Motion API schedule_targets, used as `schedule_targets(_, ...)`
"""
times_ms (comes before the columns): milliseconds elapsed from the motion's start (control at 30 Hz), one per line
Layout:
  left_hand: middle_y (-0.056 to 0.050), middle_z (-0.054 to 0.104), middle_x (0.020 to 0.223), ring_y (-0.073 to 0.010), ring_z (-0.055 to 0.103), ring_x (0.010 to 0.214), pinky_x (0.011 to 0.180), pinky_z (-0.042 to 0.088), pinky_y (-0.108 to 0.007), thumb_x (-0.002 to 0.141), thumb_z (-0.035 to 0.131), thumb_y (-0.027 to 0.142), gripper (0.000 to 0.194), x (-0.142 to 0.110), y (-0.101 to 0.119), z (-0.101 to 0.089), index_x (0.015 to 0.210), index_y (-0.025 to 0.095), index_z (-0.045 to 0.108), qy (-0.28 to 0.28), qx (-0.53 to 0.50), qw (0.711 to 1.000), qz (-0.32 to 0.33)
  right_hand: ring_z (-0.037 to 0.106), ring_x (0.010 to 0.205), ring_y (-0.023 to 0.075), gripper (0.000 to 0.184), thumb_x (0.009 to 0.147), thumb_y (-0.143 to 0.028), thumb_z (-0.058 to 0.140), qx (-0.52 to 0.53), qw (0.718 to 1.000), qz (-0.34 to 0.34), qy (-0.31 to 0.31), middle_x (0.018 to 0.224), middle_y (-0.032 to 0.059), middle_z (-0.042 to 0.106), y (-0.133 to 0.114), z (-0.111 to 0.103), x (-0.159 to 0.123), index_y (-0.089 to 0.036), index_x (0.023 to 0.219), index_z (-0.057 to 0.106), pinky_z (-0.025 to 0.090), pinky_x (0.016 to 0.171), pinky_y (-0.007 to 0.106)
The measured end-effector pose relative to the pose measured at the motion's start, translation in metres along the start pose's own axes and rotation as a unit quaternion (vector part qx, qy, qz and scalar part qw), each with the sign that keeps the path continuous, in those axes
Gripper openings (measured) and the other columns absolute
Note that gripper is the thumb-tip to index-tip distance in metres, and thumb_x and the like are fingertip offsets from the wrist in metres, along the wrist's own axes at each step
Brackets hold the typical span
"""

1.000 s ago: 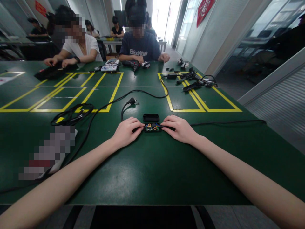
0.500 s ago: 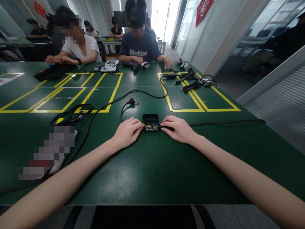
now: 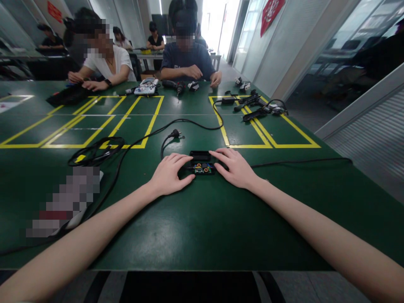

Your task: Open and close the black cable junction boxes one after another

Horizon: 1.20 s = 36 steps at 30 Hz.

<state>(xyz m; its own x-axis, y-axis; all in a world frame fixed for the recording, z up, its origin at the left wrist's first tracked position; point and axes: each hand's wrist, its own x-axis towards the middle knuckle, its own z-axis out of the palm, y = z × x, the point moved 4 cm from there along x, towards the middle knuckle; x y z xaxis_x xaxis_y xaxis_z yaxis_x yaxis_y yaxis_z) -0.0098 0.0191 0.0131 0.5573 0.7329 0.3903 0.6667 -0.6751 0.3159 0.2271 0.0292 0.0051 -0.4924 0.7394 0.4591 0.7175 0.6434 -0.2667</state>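
Note:
A black power adapter case lies opened on the green table, its lower half (image 3: 203,169) holding a circuit board with copper coils. Just behind it rests the black cover (image 3: 200,155), hollow side up. My left hand (image 3: 168,173) is at the left end, index fingertip by the cover's edge and thumb spread apart near the case's front corner. On the other side my right hand (image 3: 235,168) has its fingertips at the cover's right end and its thumb beside the case. Both hands are open, fingers apart. Whether the fingertips press on the cover I cannot tell.
A plug (image 3: 174,134) on a short cord lies behind my left hand. To the left are a coiled cable (image 3: 94,153) and a pixelated pale object (image 3: 67,202). A black cable (image 3: 299,162) runs right. Across the table sit co-workers, with a drill (image 3: 178,86) nearby.
Both hands have let go of the pinch at the case's ends. Their fingers have spread, and the index fingers have moved up to the cover's ends.

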Motion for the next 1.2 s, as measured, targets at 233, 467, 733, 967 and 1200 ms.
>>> schedule_targets(233,-0.014,0.068,0.139,-0.0325,0.059,0.129,0.109,0.048,-0.054,0.091,0.07,0.045,0.054,0.0,-0.004,0.006,0.137,0.019,0.063,-0.018,0.013,1.0,0.0,0.061,0.122,0.031,0.039,0.106,-0.033,0.044,0.041,0.998,-0.037,-0.033,0.133,0.0135,0.068,0.002,0.007,-0.001,-0.024,0.135,0.069,0.05,0.105,0.056)
schedule_targets(467,-0.011,0.075,0.124,-0.0297,0.067,0.119,0.102,0.055,-0.05,0.09,0.072,0.035,0.036,0.0,0.0,0.003,0.122,0.02,0.071,0.009,-0.004,0.999,0.045,0.067,0.116,0.0269,0.03,0.104,-0.033,0.05,0.163,0.986,-0.013,0.015,0.125,0.0107,0.069,0.004,-0.001,0.0,-0.025,0.115,0.077,0.056,0.103,0.049)
schedule_targets(733,-0.014,0.073,0.126,-0.0302,0.067,0.119,0.1,0.058,-0.051,0.09,0.073,0.033,0.035,0.0,0.002,0.001,0.122,0.018,0.072,0.042,-0.01,0.996,0.078,0.069,0.099,0.0213,0.009,0.091,-0.028,0.07,0.312,0.943,0.1,0.063,0.115,0.0082,0.066,0.002,0.003,0.0,-0.022,0.091,0.077,0.064,0.082,0.037)
schedule_targets(967,-0.014,0.072,0.129,-0.0304,0.066,0.12,0.099,0.058,-0.052,0.091,0.072,0.032,0.036,-0.001,0.002,0.001,0.124,0.018,0.072,0.044,-0.006,0.995,0.09,0.072,0.087,0.0179,0.033,0.084,-0.027,0.074,0.398,0.9,0.165,0.059,0.118,0.0077,0.071,0.007,0.012,0.0,-0.024,0.117,0.07,0.064,0.083,0.037)
schedule_targets(1200,-0.014,0.071,0.131,-0.0313,0.065,0.122,0.101,0.055,-0.053,0.091,0.072,0.032,0.037,-0.001,0.002,0.001,0.125,0.02,0.071,0.044,0.004,0.995,0.087,0.075,0.087,0.0184,0.041,0.083,-0.027,0.072,0.399,0.899,0.173,0.051,0.121,0.0083,0.073,0.006,0.011,0.001,-0.023,0.124,0.069,0.064,0.084,0.037)
